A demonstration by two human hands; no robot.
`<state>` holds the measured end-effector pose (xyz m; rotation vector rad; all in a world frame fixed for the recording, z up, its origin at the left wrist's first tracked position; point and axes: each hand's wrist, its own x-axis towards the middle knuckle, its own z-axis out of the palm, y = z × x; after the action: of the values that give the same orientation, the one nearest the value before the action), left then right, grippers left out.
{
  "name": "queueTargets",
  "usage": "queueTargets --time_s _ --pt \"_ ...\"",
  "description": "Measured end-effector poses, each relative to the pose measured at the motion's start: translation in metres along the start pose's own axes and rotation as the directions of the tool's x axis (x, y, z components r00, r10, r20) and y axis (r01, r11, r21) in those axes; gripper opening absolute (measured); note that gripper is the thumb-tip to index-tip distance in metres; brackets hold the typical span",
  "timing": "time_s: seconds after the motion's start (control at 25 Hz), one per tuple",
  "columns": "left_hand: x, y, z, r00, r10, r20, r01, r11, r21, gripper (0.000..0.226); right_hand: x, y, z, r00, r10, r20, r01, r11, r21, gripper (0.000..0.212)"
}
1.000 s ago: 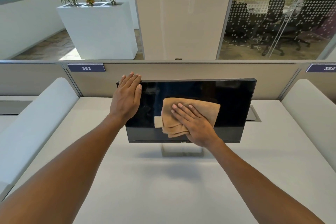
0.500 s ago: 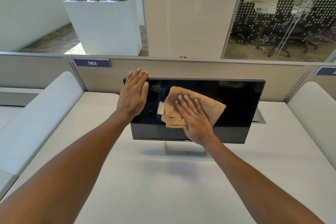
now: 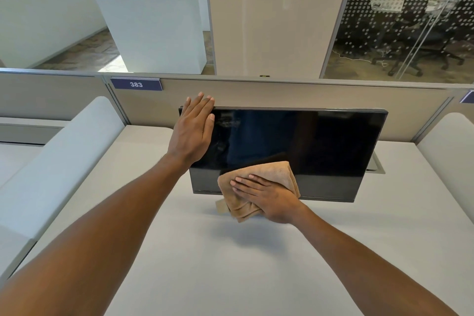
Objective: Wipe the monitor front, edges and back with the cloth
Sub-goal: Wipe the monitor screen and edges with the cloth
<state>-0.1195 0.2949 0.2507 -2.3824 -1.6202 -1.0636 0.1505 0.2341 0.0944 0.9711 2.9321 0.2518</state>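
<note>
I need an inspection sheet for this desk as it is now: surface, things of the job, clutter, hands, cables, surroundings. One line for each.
Surface: pale desk, no spills seen.
Job's things: black monitor, screen dark; tan cloth, folded, on the screen's lower edge, left of centre.
Clutter: nothing seen.
Grips: left hand lies flat on the monitor's upper left corner; right hand presses the cloth with straight fingers.
Cables: nothing seen on the desk; a white cable lies on the floor behind the glass wall.
Surroundings: partition with plate 383, white planter, office chairs.
</note>
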Motion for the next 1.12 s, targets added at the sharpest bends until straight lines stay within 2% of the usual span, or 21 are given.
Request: queueTargets --time_s 0.12,0.32,0.48,0.6,0.72,0.88,0.92,0.96,1.04,1.12 --pt "0.000 0.000 -0.002 1.000 0.003 0.015 -0.003 1.000 -0.002 0.054 -0.024 0.004 0.012 0.999 0.010 0.032 -0.011 1.000 0.015 0.079" --pt "0.000 0.001 -0.003 1.000 0.003 0.015 -0.003 1.000 -0.001 0.054 -0.091 0.021 0.030 0.991 0.133 0.029 -0.134 0.990 0.035 0.082" --pt "0.000 0.002 -0.003 1.000 0.002 0.013 -0.002 1.000 -0.004 0.054 -0.144 0.038 0.035 0.965 0.239 -0.110 -0.243 0.970 -0.024 0.079" --pt "-0.001 0.002 -0.003 1.000 0.007 0.018 -0.007 1.000 -0.008 0.054 -0.157 0.057 0.017 0.911 0.325 -0.255 -0.335 0.942 0.002 0.068" --pt "0.000 0.003 -0.003 1.000 0.012 0.012 -0.011 1.000 -0.011 0.052 -0.152 0.085 -0.012 0.795 0.431 -0.426 -0.435 0.896 0.094 0.057" --pt "0.001 0.004 -0.003 1.000 0.029 0.007 -0.029 0.999 -0.020 0.052 -0.125 0.111 -0.050 0.494 0.611 -0.619 -0.563 0.767 0.308 0.061" --pt "0.001 0.004 -0.004 1.000 0.030 0.007 -0.030 0.999 -0.021 0.052 -0.114 0.112 -0.056 0.442 0.635 -0.633 -0.575 0.743 0.344 0.063" --pt "0.001 0.003 -0.004 1.000 0.030 0.008 -0.030 0.999 -0.021 0.052 -0.103 0.110 -0.059 0.422 0.645 -0.637 -0.581 0.732 0.355 0.065" --pt "0.002 0.003 -0.004 1.000 0.029 0.007 -0.029 0.999 -0.022 0.052 -0.082 0.098 -0.056 0.463 0.625 -0.628 -0.581 0.750 0.318 0.068" --pt "0.002 0.004 -0.004 1.000 0.028 0.007 -0.028 0.999 -0.020 0.051 -0.063 0.081 -0.044 0.569 0.569 -0.594 -0.552 0.800 0.237 0.073"
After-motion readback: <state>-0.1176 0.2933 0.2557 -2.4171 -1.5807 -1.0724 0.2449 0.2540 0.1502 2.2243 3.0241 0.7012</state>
